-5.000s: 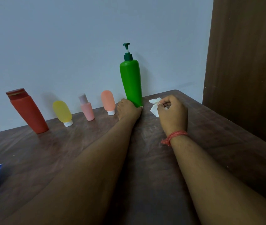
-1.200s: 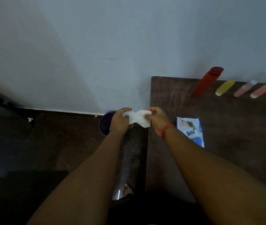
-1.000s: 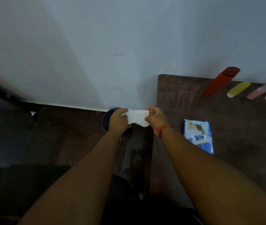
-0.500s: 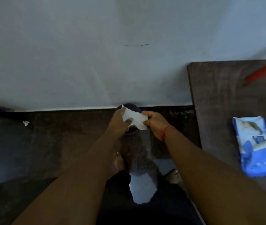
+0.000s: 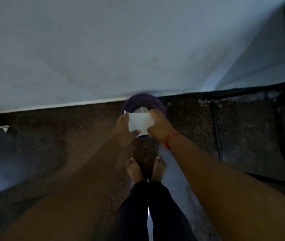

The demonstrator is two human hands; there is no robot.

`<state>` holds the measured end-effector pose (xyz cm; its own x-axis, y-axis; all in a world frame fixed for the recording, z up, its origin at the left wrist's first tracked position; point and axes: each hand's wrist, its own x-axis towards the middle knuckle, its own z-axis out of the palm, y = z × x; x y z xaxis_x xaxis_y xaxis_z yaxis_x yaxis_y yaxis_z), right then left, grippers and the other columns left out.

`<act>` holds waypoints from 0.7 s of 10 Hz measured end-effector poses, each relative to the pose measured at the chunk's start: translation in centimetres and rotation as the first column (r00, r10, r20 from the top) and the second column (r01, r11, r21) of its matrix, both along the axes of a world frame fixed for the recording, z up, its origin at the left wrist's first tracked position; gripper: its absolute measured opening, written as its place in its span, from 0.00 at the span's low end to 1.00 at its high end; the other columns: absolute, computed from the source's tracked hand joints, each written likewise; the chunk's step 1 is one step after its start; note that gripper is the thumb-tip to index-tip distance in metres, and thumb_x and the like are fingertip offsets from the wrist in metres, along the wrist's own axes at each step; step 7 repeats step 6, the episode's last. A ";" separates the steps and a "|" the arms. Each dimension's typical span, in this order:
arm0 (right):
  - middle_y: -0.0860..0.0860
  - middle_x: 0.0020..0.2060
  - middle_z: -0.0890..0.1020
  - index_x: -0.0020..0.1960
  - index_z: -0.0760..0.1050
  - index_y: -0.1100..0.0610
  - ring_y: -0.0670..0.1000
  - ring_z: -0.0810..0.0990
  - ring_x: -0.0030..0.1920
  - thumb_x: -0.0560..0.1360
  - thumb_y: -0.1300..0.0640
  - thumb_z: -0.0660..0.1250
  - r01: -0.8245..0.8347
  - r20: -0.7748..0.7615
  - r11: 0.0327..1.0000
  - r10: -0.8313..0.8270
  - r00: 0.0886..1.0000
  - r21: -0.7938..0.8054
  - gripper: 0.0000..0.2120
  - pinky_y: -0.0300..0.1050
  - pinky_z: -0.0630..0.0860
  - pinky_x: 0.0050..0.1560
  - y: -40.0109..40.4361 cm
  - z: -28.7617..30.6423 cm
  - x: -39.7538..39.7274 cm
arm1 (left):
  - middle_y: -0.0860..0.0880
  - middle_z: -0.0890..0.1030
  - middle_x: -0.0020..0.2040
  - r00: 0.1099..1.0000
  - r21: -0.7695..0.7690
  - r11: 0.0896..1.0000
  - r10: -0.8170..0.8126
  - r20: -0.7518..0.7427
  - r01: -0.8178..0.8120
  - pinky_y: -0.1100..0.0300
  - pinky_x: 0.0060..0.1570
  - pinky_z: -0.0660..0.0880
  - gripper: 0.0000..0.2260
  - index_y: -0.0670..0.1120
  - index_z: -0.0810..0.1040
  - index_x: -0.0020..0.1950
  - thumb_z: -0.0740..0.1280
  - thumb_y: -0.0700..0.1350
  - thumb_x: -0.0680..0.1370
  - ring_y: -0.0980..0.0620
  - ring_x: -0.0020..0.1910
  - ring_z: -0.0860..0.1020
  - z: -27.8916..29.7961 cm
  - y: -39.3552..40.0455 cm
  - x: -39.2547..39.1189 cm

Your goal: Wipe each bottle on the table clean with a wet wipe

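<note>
Both hands, the left hand (image 5: 125, 125) and the right hand (image 5: 157, 125), pinch one wet wipe (image 5: 141, 123) by its side edges, stretched between them above the purple bin (image 5: 159, 103). Light, limp and damp, it is best held by its edges. One crumpled wipe (image 5: 142, 109) lies inside the bin.

White wipe (image 5: 141, 122); purple bin (image 5: 159, 103) (white scraps inside); red wrist thread (image 5: 169, 138); black trousers (image 5: 148, 206).

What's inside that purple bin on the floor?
Inside the purple bin a crumpled white wipe shows. The wet wipe, held by the left hand and right hand, covers the rest.
</note>
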<state>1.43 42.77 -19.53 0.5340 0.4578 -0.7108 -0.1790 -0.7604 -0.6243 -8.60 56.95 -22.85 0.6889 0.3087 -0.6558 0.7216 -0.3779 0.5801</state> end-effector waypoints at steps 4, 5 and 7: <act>0.58 0.78 0.59 0.80 0.55 0.58 0.59 0.60 0.77 0.72 0.74 0.64 -0.057 0.186 0.997 0.067 0.980 -0.056 0.40 0.51 0.62 0.76 2.3 -20.2 1.7 | 0.39 0.63 0.77 0.987 0.049 0.993 -0.105 -0.120 0.112 0.44 0.70 0.69 0.49 0.42 0.54 0.81 0.75 0.57 0.69 0.39 0.74 0.66 -18.7 2.3 4.6; 0.59 0.78 0.59 0.81 0.54 0.56 0.60 0.61 0.77 0.74 0.72 0.64 -0.059 0.189 0.997 0.069 0.980 -0.055 0.40 0.52 0.62 0.76 3.0 -23.3 2.0 | 0.43 0.44 0.82 0.969 0.069 0.984 -0.150 -0.198 0.166 0.46 0.75 0.56 0.44 0.47 0.40 0.82 0.70 0.49 0.79 0.41 0.81 0.49 -20.7 2.7 5.1; 0.64 0.76 0.62 0.80 0.55 0.59 0.63 0.64 0.75 0.77 0.63 0.65 -0.035 0.178 0.997 0.048 0.983 -0.076 0.35 0.56 0.63 0.75 3.3 -26.2 1.8 | 0.44 0.38 0.82 0.942 0.046 0.978 -0.183 -0.281 0.204 0.43 0.76 0.57 0.41 0.49 0.38 0.81 0.66 0.52 0.82 0.39 0.81 0.45 -21.8 3.0 5.1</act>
